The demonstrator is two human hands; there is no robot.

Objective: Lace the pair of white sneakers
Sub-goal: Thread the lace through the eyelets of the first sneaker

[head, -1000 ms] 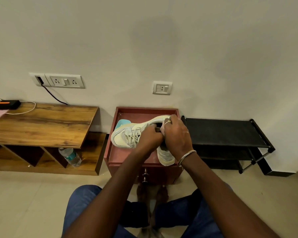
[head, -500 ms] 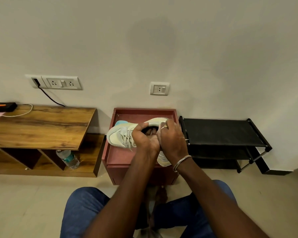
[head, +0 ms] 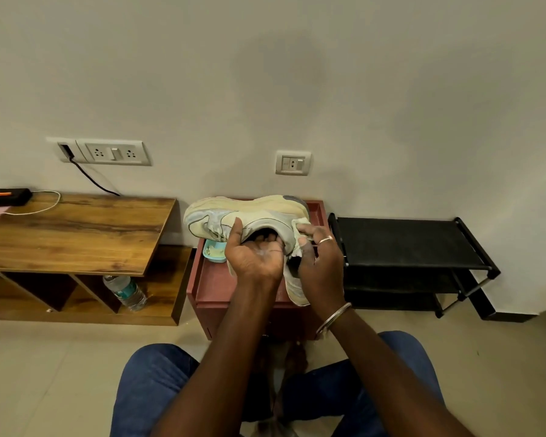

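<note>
Head view, sneaker in hand: I see one white sneaker (head: 249, 216) lifted clear above the red cabinet (head: 215, 288), tipped on its side with the sole toward the wall and the toe to my left.
Head view, second sneaker: it lies on the cabinet top under the hands, only its lower edge (head: 297, 291) showing.
Left hand: the left hand (head: 254, 257) is palm up, thumb pressed on the upper, fingers (head: 267, 239) curled into the shoe's opening.
Right hand: the right hand (head: 320, 263) pinches the heel collar, fingers closed on the fabric.
Laces: some bunched lace shows near the toe; I cannot tell how far it is threaded.
Handling judgement: I judge the shoe light, the sole stiff, the upper soft and yielding; not slippery, not fragile.
Hold points: I would hold at the heel collar and inside the opening, leaving the eyelet rows free.
Nearby: a turquoise item (head: 215, 252) sits on the cabinet just under the toe.
</note>
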